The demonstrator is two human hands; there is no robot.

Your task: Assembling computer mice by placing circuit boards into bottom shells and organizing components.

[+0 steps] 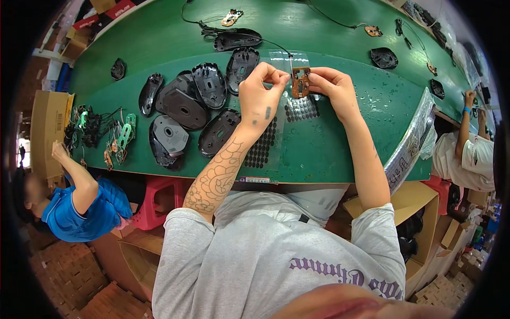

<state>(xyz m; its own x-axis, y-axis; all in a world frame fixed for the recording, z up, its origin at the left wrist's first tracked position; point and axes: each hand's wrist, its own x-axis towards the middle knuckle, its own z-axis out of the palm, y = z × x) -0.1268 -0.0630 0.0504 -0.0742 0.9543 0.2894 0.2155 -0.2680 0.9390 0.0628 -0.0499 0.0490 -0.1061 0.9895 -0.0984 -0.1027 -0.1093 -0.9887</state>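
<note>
Both hands hold a small brown circuit board (300,81) above the green table (340,154). My right hand (332,90) grips the board's right edge. My left hand (260,90) pinches at its upper left corner with fingertips together. A thin black wire (276,47) runs from the board toward the back of the table. Under the hands lie clear sheets of small black oval pads (302,109), and another sheet (261,151) reaches toward the table's near edge.
Several black mouse shells (183,106) lie in a cluster left of my hands. Green and brown boards with wires (106,133) sit at the left edge. More shells (383,57) lie at the back. One person in blue (79,207) sits left, another (470,154) right. Cardboard boxes (414,202) stand below.
</note>
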